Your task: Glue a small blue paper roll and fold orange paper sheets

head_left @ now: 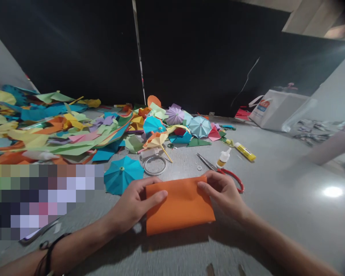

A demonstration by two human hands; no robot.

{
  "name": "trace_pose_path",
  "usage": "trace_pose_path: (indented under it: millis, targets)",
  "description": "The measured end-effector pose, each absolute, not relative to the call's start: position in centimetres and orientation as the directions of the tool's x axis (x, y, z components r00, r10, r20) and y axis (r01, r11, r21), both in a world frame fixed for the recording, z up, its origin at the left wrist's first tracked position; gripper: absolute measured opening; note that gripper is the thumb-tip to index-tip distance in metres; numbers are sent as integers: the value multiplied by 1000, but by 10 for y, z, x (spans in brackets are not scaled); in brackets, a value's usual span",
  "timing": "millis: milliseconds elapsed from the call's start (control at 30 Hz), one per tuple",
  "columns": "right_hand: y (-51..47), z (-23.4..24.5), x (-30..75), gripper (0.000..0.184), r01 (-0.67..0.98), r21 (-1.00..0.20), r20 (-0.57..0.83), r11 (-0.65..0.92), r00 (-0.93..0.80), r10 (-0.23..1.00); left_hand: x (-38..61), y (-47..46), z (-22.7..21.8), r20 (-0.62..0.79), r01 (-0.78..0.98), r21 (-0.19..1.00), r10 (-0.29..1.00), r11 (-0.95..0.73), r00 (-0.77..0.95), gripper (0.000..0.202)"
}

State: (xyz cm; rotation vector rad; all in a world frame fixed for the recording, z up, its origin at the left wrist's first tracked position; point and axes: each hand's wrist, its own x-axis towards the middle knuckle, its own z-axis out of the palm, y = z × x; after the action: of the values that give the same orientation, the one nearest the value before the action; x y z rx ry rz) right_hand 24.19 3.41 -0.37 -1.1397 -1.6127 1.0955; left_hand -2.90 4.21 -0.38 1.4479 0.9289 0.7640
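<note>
An orange sheet of paper [179, 207] is held up just over the grey surface, its upper edge looking folded. My left hand [140, 199] grips its left side, thumb on the front and fingers behind. At the upper right corner my right hand [221, 191] pinches the sheet the same way. Just beyond the right hand lie red-handled scissors [232, 177], blades pointing away to the left. A small white glue bottle [223, 158] stands beside them. Past my left hand sits a blue pleated paper umbrella [123, 174], next to a grey ring-shaped roll [155, 165].
Coloured paper scraps [60, 130] are heaped along the left and back. Several finished paper umbrellas, including a lilac one [175, 114], rest among them. A yellow tube [245, 151] lies at right. A white bag [276, 109] stands against the dark wall [204, 53].
</note>
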Motion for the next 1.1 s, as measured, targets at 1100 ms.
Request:
trace_pose_path:
  millis: [1100]
  targets:
    - [13,10,233,29,259,-956,15,138,-428,904,-17,18,-4,-72,127,991,680,-31,730,46]
